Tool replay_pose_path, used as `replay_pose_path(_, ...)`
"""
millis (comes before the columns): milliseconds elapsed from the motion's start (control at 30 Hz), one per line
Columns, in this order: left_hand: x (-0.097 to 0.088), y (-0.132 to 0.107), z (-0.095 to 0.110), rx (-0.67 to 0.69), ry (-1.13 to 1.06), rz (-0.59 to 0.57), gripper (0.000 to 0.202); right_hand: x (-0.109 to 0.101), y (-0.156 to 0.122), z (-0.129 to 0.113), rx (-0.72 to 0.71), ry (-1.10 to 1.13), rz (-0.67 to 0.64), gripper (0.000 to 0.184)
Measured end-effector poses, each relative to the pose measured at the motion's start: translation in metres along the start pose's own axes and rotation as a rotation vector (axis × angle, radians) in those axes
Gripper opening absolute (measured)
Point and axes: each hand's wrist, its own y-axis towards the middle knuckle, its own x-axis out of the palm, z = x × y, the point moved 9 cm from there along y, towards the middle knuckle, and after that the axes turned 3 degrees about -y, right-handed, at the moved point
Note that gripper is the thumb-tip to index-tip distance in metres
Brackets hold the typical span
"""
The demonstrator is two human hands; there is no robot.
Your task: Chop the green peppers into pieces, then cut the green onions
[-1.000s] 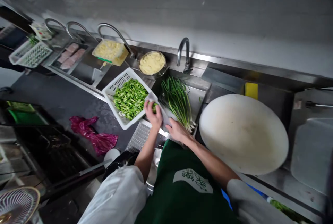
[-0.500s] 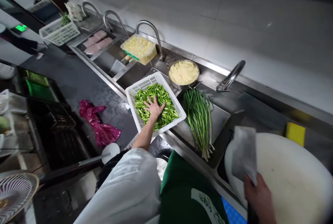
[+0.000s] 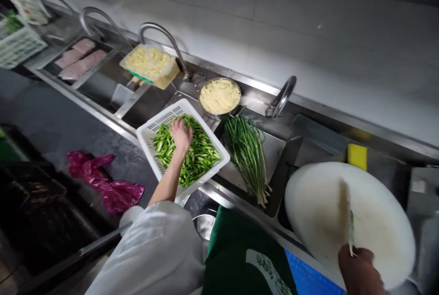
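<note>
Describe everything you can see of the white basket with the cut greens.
The white basket looks like plastic: four-sided, with rounded corners, a rim and slotted walls. It stands roughly upright, overlapping the front edge of the metal sinks, left of the scallions. A loose heap of cut green vegetable pieces covers most of its floor. The left hand is on that heap; the basket's underside is hidden.
</note>
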Motion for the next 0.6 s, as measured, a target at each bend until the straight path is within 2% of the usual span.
replay_pose_path(33, 0.011, -0.024, 0.031, 0.145, -0.111, -0.033, 0.034, 0.003, -0.001, -0.001, 0.054, -0.011, -0.018, 0.071)
replay_pose_path(67, 0.03, -0.053, 0.064, 0.277, -0.201, -0.115, 0.032, 0.006, -0.002, -0.002, 0.096, -0.022, -0.036, 0.071)
replay_pose_path(100, 0.059, -0.089, 0.099, 0.415, -0.269, -0.259, 0.032, 0.01, -0.003, -0.006, 0.113, -0.028, -0.056, 0.071)
replay_pose_path(133, 0.094, -0.129, 0.134, 0.548, -0.314, -0.419, 0.034, 0.014, -0.004, -0.01, 0.104, -0.029, -0.073, 0.069)
replay_pose_path(200, 0.163, -0.197, 0.188, 0.686, -0.352, -0.595, 0.028, 0.021, -0.007, -0.018, 0.076, -0.027, -0.092, 0.063)
replay_pose_path(233, 0.199, -0.225, 0.208, 0.731, -0.351, -0.672, 0.028, 0.024, -0.008, -0.021, 0.053, -0.025, -0.099, 0.059)
replay_pose_path(300, 0.276, -0.27, 0.23, 0.77, -0.212, -0.875, 0.028, 0.027, -0.009, -0.026, 0.005, -0.034, -0.109, 0.053)
replay_pose_path(367, 0.331, -0.289, 0.236, 0.768, -0.162, -0.953, 0.025, 0.031, -0.009, -0.028, -0.033, -0.062, -0.133, 0.05)
replay_pose_path(433, 0.367, -0.291, 0.225, 0.74, -0.18, -0.963, 0.024, 0.035, -0.01, -0.03, -0.069, -0.092, -0.161, 0.046)
replay_pose_path(533, 0.396, -0.288, 0.183, 0.682, -0.194, -0.997, 0.02, 0.038, -0.01, -0.033, -0.112, -0.136, -0.174, 0.039)
replay_pose_path(600, 0.398, -0.289, 0.149, 0.651, -0.191, -1.017, 0.018, 0.038, -0.01, -0.035, -0.133, -0.156, -0.17, 0.037)
